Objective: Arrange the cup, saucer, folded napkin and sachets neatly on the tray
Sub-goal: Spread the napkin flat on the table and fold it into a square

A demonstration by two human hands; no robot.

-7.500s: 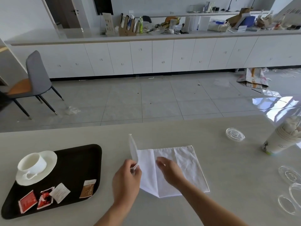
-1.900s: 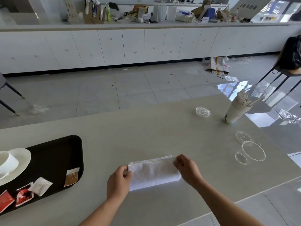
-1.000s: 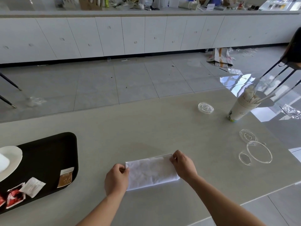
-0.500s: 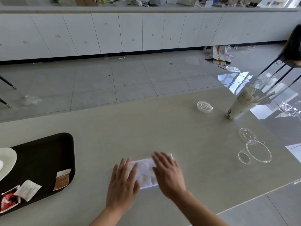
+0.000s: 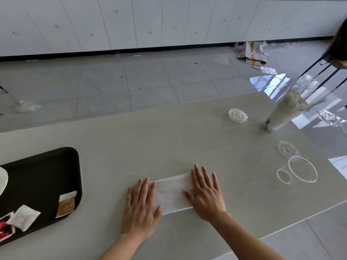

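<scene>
On the surface [image 5: 187,136], the folded napkin [image 5: 171,194] lies flat before me, long axis running left to right. My left grip [image 5: 140,209] and right grip [image 5: 206,194] are both spread flat, pressing its two ends. The tray [image 5: 47,175] sits well off to the left, nearer my left grip.

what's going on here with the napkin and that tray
A person is pressing a folded white napkin flat on the table, with the left hand on its left end and the right hand on its right end, fingers straight. The napkin is not yet on the black tray, which sits to the left holding the sachets and the saucer.
</scene>
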